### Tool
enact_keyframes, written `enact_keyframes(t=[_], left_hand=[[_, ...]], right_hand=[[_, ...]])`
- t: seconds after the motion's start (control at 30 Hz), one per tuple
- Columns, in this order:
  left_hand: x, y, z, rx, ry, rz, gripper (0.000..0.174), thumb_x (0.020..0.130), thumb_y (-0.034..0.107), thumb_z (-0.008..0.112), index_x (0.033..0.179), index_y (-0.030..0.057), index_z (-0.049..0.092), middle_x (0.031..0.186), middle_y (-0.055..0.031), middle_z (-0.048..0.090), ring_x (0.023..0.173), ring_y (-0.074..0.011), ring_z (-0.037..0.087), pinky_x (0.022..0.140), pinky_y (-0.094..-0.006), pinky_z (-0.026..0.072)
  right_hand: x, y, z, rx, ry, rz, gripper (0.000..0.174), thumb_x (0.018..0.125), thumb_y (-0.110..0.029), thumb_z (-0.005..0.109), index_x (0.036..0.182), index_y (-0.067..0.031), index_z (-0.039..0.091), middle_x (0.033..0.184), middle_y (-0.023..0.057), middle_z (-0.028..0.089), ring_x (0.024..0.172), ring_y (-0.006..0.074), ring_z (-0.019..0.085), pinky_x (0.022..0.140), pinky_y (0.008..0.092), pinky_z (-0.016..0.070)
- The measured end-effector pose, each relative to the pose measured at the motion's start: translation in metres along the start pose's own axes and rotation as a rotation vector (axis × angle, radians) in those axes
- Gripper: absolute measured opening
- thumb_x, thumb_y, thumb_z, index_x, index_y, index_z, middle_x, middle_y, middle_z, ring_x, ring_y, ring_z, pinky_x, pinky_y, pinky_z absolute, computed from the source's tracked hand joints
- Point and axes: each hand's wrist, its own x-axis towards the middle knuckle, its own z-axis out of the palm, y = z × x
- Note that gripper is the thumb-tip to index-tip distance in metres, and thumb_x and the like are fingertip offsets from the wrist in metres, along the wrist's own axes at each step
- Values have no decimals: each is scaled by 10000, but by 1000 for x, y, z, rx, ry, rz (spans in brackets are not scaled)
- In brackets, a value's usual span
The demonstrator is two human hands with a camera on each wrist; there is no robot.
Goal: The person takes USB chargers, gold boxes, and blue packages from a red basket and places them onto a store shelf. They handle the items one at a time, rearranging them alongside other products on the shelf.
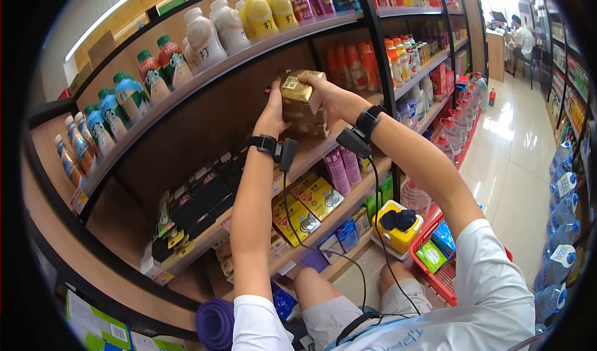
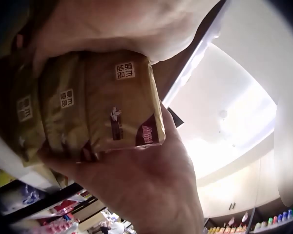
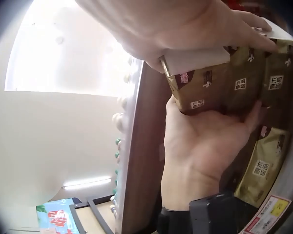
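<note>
Between both hands is a row of gold-brown plastic-wrapped tissue packs [image 2: 119, 102], raised at the front of a middle shelf. My left hand [image 1: 273, 108] grips their left side, its palm and spread fingers against the wrapping. On the opposite side my right hand [image 1: 336, 102] holds the row, fingers reaching over the top edge in the head view. The right wrist view shows several packs [image 3: 207, 90] pressed together, one end showing a pale panel. Another gold-brown pack [image 3: 261, 168] lies below them, beside a price tag [image 3: 268, 214].
Bottled drinks [image 1: 205, 37] line the shelf above, with orange bottles [image 1: 354, 68] right of the packs. Dark boxes [image 1: 208, 195] and yellow boxes [image 1: 317, 198] fill lower shelves. A red basket [image 1: 441, 282] and a yellow-lidded tub [image 1: 398, 223] stand beside my legs. Farther off, a person [image 1: 522, 40] sits.
</note>
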Motion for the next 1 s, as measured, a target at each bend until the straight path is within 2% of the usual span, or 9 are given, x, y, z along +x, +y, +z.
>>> enact_keyframes(t=[0.1,0.23,0.33,0.43,0.57,0.67,0.93,0.97,1.0], left_hand=[[9,20,2,93,35,-151,898,931,815,382,1503,137,524,1509,-146,567,1419,-292,493,1166,-560,291],[73,7,-32,85,96,-226,882,929,771,461,1516,113,503,1573,-165,501,1437,-319,480,1154,-538,344],[120,-12,-69,108,-50,-47,837,941,816,323,1428,199,609,1511,-139,559,1360,-389,517,1062,-726,330],[97,10,-56,-106,-147,-212,703,923,639,631,1463,197,544,1501,-135,561,1350,-361,538,1063,-694,392],[139,-11,-82,675,-261,511,997,650,139,951,1493,147,419,1489,-134,551,1360,-317,537,1095,-583,464],[109,3,-60,728,-242,569,1226,461,9,1012,1501,101,369,1488,-141,541,1363,-295,537,1132,-488,467],[57,54,-73,1297,-283,710,1321,420,202,1058,1557,66,400,1513,-158,521,1408,-293,497,1195,-386,392],[56,56,-81,1326,-385,862,1034,631,315,990,1502,78,485,1488,-140,545,1353,-301,533,1136,-424,435],[57,58,-74,1096,-284,521,923,712,363,922,1487,83,506,1477,-134,553,1332,-296,539,1109,-435,443]], right_hand=[[3,1,-7,-24,-28,103,1104,876,-806,501,1658,-111,147,1671,375,81,1555,542,26,1204,693,45],[0,-5,-12,94,40,117,1191,841,-879,493,1673,-125,95,1682,353,51,1578,478,32,1254,579,81],[43,0,-53,-237,-63,6,1186,846,-865,515,1680,-146,75,1702,299,63,1584,438,81,1245,579,147],[96,18,-89,-255,-243,-158,1164,862,-791,598,1676,-154,63,1684,222,206,1538,403,248,1217,586,234],[69,29,-68,-193,-162,-310,1161,871,-653,714,1657,-81,79,1620,226,333,1473,369,381,1190,550,316],[68,45,-57,-147,-80,-457,1156,883,-594,724,1646,-20,73,1611,263,330,1482,373,369,1199,503,315],[63,58,-29,-169,129,-299,978,909,-340,714,1599,76,159,1570,332,370,1460,399,391,1196,429,330],[56,60,-25,-190,112,-293,958,903,-325,718,1588,84,187,1562,336,378,1462,403,388,1197,429,328],[51,61,-20,-214,95,-288,939,897,-311,721,1577,91,214,1555,341,386,1464,407,386,1197,429,327]])
